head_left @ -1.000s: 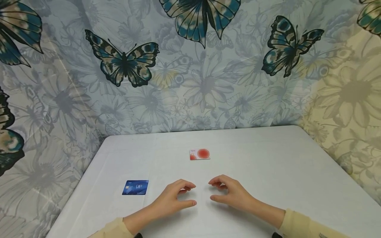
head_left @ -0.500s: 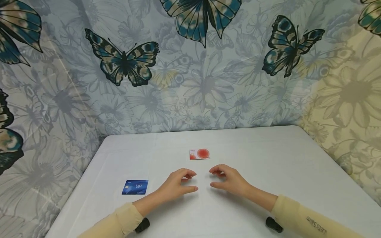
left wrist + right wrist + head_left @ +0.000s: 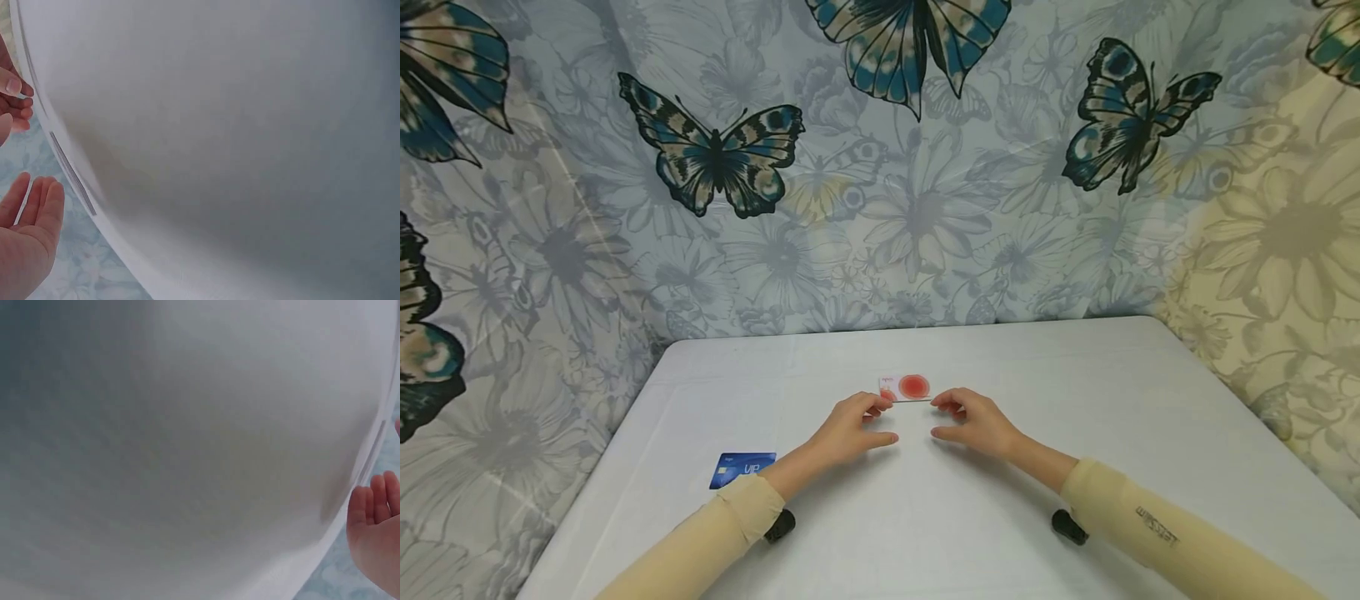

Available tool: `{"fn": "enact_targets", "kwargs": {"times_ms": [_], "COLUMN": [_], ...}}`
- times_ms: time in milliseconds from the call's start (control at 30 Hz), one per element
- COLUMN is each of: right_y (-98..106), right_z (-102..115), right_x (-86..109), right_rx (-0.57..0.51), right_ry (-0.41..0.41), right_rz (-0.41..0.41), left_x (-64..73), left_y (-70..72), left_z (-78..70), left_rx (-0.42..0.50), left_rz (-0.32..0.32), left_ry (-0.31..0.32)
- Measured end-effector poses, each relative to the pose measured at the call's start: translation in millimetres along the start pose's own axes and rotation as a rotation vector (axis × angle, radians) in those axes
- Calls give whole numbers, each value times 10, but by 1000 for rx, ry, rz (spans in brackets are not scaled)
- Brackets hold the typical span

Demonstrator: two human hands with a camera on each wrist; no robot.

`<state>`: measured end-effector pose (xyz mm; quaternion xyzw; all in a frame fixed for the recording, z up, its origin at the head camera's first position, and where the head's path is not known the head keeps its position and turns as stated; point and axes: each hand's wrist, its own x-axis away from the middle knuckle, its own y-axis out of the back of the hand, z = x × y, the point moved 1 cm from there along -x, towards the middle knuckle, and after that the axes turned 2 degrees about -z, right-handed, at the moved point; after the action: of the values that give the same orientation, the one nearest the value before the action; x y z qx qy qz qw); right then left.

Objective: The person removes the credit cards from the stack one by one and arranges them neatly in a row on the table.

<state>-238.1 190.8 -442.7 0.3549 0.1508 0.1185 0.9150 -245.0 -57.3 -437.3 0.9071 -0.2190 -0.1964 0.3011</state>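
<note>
A flat white card with red circles point(image 3: 913, 387) lies on the white table toward the back. My left hand point(image 3: 848, 427) is at its near left corner, the fingertips overlapping that corner in the head view. At its near right corner is my right hand point(image 3: 979, 423), with the fingertips close beside the edge. Both hands have loosely bent fingers and thumbs held apart, gripping nothing. The card's thin edge point(image 3: 73, 175) shows beyond the fingers of the left hand in the left wrist view.
A blue VIP card point(image 3: 733, 468) lies on the left of the table point(image 3: 1045, 367), partly covered by the left sleeve point(image 3: 715, 525). A butterfly-printed cloth point(image 3: 917, 208) hangs behind the table. A dark wrist device point(image 3: 1069, 527) sits under the right forearm.
Both hands have moved forward across the table, from well short of the red-and-white card to its near corners. The left sleeve now covers part of the blue card. Neither card has moved.
</note>
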Motion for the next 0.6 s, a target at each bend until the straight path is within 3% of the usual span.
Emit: {"fn": "enact_targets", "kwargs": {"times_ms": [233,600], "right_y": [40,32], "right_z": [-89,-178], "right_x": [-217,-467], "right_rx": [50,97], "right_ry": [-40,-61], "right_rz": [-2,-12], "left_x": [-174,-411], "left_y": [31,77], "left_z": [58,199], "left_rx": [-62,-135], "left_rz": [-24,-49], "left_ry": [-4,116]}}
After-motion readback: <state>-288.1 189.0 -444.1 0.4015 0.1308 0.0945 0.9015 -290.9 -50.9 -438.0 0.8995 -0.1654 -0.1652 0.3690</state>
